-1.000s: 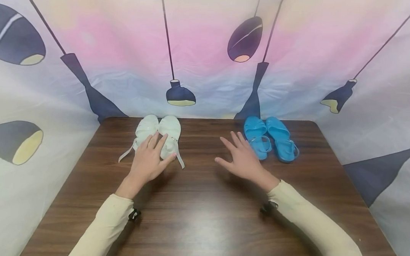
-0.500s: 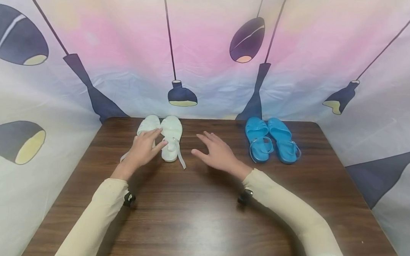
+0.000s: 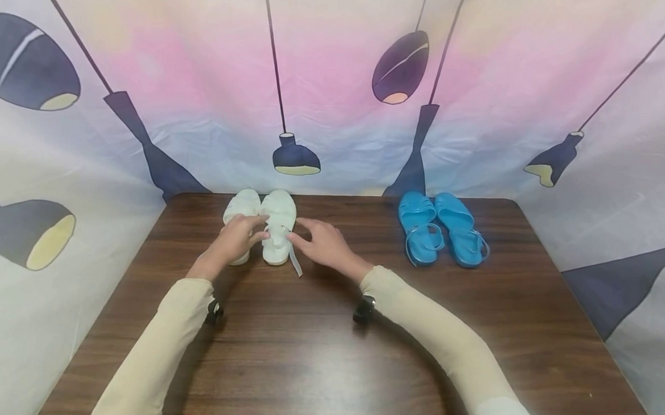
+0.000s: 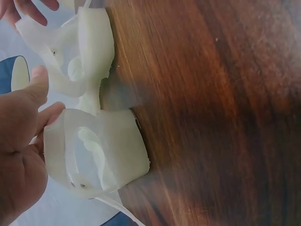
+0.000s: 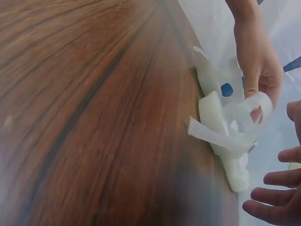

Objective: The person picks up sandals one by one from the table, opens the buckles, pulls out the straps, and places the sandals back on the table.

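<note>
The white sandals [image 3: 278,211] sit side by side at the counter's [image 3: 338,337] far left. The left hand [image 3: 228,242] spreads over the left one, the right hand [image 3: 325,242] just beside its mate; contact I can't tell. They look light, rubbery, maybe slick; thick heels [image 4: 126,148] should grip surer than floppy straps [image 5: 211,134].

Brown wood-grain table [image 3: 316,338]; white sandals [image 3: 277,205] near far edge, blue sandals [image 3: 451,206] well apart, to right.

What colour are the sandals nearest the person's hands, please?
The sandals are off-white, with a faint greenish tint; the head view shows this best.
</note>
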Available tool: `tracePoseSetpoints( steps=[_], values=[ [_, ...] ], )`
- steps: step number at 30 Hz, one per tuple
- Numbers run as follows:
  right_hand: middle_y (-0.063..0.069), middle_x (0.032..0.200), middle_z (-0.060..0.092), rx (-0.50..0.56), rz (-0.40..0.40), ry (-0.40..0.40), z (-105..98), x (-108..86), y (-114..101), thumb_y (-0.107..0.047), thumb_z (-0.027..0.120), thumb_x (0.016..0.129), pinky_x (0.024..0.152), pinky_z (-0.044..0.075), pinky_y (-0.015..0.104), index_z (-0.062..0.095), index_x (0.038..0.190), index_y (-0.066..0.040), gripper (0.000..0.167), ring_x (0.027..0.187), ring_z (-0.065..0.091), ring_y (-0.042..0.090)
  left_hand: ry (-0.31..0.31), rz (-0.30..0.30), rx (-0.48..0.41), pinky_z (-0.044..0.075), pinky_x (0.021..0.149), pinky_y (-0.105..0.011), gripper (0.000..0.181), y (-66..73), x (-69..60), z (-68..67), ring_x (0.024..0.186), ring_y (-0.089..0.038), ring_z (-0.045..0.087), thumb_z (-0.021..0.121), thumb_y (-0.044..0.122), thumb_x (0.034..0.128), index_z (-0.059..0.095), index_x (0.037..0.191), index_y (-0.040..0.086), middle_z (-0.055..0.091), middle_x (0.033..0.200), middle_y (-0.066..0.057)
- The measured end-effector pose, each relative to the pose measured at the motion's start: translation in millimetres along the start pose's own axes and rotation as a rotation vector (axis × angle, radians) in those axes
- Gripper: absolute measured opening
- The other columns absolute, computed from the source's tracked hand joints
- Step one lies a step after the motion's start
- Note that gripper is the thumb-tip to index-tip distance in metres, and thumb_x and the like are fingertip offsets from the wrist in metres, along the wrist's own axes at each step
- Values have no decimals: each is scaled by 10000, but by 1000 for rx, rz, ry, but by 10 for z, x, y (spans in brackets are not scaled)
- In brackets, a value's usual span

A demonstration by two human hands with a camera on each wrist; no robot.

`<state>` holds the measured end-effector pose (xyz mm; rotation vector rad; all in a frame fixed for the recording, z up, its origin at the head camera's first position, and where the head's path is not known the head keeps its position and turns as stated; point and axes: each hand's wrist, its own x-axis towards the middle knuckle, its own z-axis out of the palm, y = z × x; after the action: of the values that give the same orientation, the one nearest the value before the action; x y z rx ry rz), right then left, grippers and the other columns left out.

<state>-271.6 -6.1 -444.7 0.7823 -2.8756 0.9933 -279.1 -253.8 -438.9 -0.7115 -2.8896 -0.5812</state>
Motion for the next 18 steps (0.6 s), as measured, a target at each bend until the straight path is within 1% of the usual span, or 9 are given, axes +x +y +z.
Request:
tracePoseSetpoints(
  steps=[2, 6, 8, 10, 14, 16, 18],
  values=[
    [78, 1455, 595, 19, 16, -3, 53, 41, -17, -506, 547, 1031, 1095, 460, 453, 553, 1465, -98, 596, 1339, 558, 267, -10, 4, -16, 488, 1009, -570, 462, -8, 6, 4, 1137, -444, 646, 721, 160, 948, 610, 1314, -100, 664, 1258, -279],
    [95, 1425, 617, 56, 56, -15, 133, 104, -39, -536, 521, 1034, 1070, 483, 435, 561, 1456, -86, 618, 1314, 578, 261, -6, 28, -47, 523, 959, -553, 454, -26, 19, 16, 1082, -423, 678, 743, 145, 925, 626, 1288, -104, 693, 1194, -275],
    [99, 1418, 622, 69, 79, -28, 160, 124, -45, -551, 517, 1030, 1065, 486, 432, 560, 1456, -92, 628, 1309, 581, 260, -8, 30, -54, 533, 940, -549, 459, -31, 27, 19, 1064, -415, 687, 749, 151, 922, 628, 1287, -100, 703, 1171, -268],
    [106, 1432, 609, 92, 103, -50, 176, 138, -55, -553, 532, 1022, 1074, 478, 443, 550, 1465, -96, 636, 1324, 568, 271, -20, 24, -55, 537, 935, -547, 462, -31, 33, 14, 1061, -408, 690, 754, 164, 920, 632, 1285, -92, 710, 1161, -260],
    [112, 1457, 587, 143, 155, -102, 197, 155, -70, -557, 579, 996, 1081, 470, 454, 522, 1491, -112, 668, 1343, 548, 284, -55, 10, -28, 536, 942, -541, 443, -23, 40, 6, 1069, -405, 687, 740, 193, 936, 647, 1270, -84, 717, 1155, -246],
    [115, 1416, 617, 163, 173, -128, 211, 164, -72, -563, 586, 989, 1047, 495, 438, 510, 1499, -112, 684, 1299, 584, 272, -71, 11, -16, 537, 940, -539, 420, -18, 40, 5, 1067, -404, 687, 726, 193, 949, 655, 1256, -85, 719, 1152, -240],
    [113, 1343, 660, 173, 188, -148, 228, 177, -68, -570, 580, 989, 984, 531, 401, 507, 1500, -109, 692, 1216, 634, 244, -83, 7, -11, 536, 939, -545, 405, -13, 41, 2, 1065, -405, 687, 720, 195, 955, 665, 1246, -82, 723, 1150, -233]
  ],
)
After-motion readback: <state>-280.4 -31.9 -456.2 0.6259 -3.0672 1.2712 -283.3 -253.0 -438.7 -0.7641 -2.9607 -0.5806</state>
